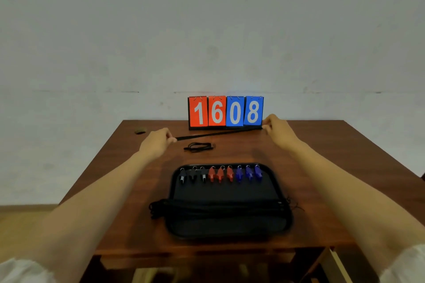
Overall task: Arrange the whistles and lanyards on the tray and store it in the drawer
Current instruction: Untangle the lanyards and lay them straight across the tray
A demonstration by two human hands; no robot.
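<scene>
A black tray [230,230] lies on the wooden table near its front edge. Along the tray's far side runs a row of whistles: black ones [192,176] at the left, red ones [220,174] in the middle, blue ones [249,173] at the right. A bundle of black lanyards [218,209] stretches across the tray's middle, its ends hanging over both sides. Beyond the tray, my left hand [156,142] and my right hand [279,130] pinch the two ends of a black lanyard [213,133], pulled straight above the table. Another lanyard [199,146] lies coiled on the table under it.
A flip scoreboard [226,111] reading 1608 stands at the table's far edge against the white wall. A small dark spot [140,131] marks the table's far left corner. The table [310,190] drops off at the front, with a dark space below.
</scene>
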